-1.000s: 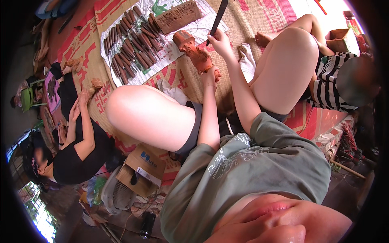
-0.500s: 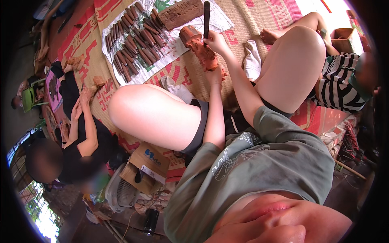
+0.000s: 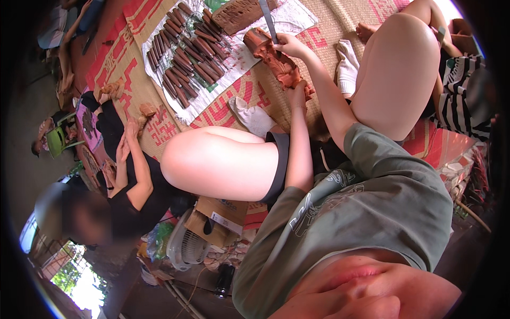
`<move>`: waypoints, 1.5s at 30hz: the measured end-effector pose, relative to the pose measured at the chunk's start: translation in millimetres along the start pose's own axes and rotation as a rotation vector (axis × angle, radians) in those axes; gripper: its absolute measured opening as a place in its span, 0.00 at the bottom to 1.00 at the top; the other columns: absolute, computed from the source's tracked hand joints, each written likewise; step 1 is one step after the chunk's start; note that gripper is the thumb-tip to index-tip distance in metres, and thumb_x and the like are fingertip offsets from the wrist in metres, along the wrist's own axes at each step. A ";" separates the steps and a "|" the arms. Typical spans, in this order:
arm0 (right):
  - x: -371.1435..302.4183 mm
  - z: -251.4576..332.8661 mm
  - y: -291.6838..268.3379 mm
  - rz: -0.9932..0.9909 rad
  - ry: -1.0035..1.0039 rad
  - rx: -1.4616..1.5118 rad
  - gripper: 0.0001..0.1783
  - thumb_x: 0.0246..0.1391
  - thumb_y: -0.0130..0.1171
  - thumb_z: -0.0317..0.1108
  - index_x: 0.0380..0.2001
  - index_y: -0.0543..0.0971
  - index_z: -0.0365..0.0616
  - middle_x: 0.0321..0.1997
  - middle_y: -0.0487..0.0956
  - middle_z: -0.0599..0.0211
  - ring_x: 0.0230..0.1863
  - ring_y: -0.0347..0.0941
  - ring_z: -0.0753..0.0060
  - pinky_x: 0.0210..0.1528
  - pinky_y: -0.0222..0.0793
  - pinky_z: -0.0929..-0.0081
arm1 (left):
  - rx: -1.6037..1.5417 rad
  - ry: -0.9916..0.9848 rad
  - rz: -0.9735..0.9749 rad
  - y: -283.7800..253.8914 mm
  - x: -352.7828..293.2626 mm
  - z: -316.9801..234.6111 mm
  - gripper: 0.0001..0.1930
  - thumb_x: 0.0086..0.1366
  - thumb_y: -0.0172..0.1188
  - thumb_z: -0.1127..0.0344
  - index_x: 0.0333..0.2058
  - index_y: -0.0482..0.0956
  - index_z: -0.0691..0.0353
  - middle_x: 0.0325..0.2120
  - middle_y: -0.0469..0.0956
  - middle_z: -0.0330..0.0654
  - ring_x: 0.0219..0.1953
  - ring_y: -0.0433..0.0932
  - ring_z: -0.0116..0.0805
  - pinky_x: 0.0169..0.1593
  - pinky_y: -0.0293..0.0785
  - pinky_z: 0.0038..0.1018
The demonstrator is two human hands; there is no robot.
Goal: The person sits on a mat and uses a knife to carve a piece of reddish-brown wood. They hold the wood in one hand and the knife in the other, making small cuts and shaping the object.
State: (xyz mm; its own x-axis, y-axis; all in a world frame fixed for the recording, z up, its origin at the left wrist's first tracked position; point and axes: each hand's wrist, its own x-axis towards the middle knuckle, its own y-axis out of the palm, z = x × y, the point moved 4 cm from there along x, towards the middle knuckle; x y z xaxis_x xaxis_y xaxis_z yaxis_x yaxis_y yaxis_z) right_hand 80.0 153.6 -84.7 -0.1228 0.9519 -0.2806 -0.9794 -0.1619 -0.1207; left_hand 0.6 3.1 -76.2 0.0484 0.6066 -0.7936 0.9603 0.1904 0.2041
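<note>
Reddish carving (image 3: 279, 63) in left hand (image 3: 298, 94); flat tool (image 3: 268, 20) in right hand (image 3: 290, 46).

fisheye head cam: riding on the wearer's head (image 3: 372, 297), staring steeply down
green shirt (image 3: 372, 212): looming super close, lower right
left hand (image 3: 298, 92) and right hand (image 3: 291, 45): showing farther out, upper middle
woven mat (image 3: 340, 21): stretching away up top

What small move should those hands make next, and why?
Perhaps draw the long flat tool along the reddish-brown carving: the right hand holds the tool close by the carving's far end, and the left hand grips the near end, which should help steady it.
</note>
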 end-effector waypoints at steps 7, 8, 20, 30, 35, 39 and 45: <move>-5.0 12.4 -4.2 -0.148 0.016 -0.148 0.06 0.49 0.54 0.26 0.32 0.71 0.39 0.26 0.72 0.73 0.29 0.65 0.82 0.34 0.64 0.79 | -0.012 0.009 0.038 -4.3 2.7 -0.1 0.08 0.45 0.55 0.67 0.13 0.67 0.59 0.08 0.66 0.34 0.11 0.71 0.27 0.13 0.65 0.19; -5.2 13.2 -5.7 -0.173 0.010 -0.128 0.06 0.49 0.55 0.26 0.32 0.71 0.39 0.26 0.72 0.73 0.30 0.65 0.82 0.34 0.64 0.79 | -0.016 0.003 0.057 -4.7 3.8 0.2 0.08 0.45 0.55 0.67 0.13 0.67 0.58 0.08 0.65 0.34 0.11 0.70 0.27 0.13 0.65 0.19; -2.7 -9.5 -3.2 -0.205 -0.010 0.186 0.08 0.49 0.55 0.26 0.34 0.71 0.39 0.30 0.73 0.73 0.34 0.67 0.81 0.39 0.65 0.78 | -0.095 -0.002 0.089 0.6 -4.5 -6.9 0.10 0.46 0.54 0.68 0.11 0.64 0.57 0.07 0.63 0.33 0.09 0.63 0.23 0.13 0.63 0.19; -4.9 -4.1 2.7 0.090 0.027 0.156 0.10 0.50 0.55 0.28 0.36 0.71 0.39 0.32 0.72 0.74 0.36 0.65 0.81 0.43 0.61 0.78 | -0.092 0.008 0.069 5.9 -8.6 -10.2 0.12 0.46 0.53 0.70 0.10 0.61 0.54 0.06 0.60 0.31 0.07 0.57 0.21 0.12 0.60 0.20; -7.1 0.1 7.5 0.040 0.023 0.143 0.10 0.50 0.55 0.28 0.36 0.71 0.38 0.33 0.72 0.73 0.38 0.65 0.82 0.44 0.61 0.79 | -0.131 0.027 0.085 3.4 -2.8 -5.6 0.12 0.47 0.53 0.69 0.11 0.60 0.53 0.06 0.58 0.29 0.06 0.54 0.20 0.11 0.51 0.18; 3.6 -7.5 12.7 -0.123 0.042 0.090 0.10 0.50 0.54 0.27 0.37 0.71 0.37 0.33 0.72 0.72 0.38 0.64 0.82 0.44 0.61 0.80 | -0.154 0.002 0.033 -3.6 12.1 10.6 0.12 0.48 0.54 0.69 0.12 0.60 0.52 0.06 0.57 0.28 0.06 0.53 0.19 0.11 0.45 0.18; -4.7 -3.2 15.5 -0.062 -0.020 0.202 0.09 0.52 0.53 0.30 0.37 0.70 0.39 0.33 0.71 0.73 0.37 0.63 0.81 0.44 0.60 0.80 | -0.172 -0.017 0.046 -4.3 13.9 11.3 0.12 0.49 0.55 0.68 0.13 0.62 0.51 0.06 0.57 0.27 0.06 0.53 0.18 0.11 0.44 0.18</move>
State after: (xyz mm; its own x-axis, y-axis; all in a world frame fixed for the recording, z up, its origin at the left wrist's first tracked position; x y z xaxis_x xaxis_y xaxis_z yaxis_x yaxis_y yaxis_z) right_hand 65.9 145.8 -88.3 -0.0624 0.9638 -0.2592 -0.9972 -0.0492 0.0571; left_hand 0.3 2.0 -94.6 0.0969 0.6046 -0.7906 0.8960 0.2929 0.3338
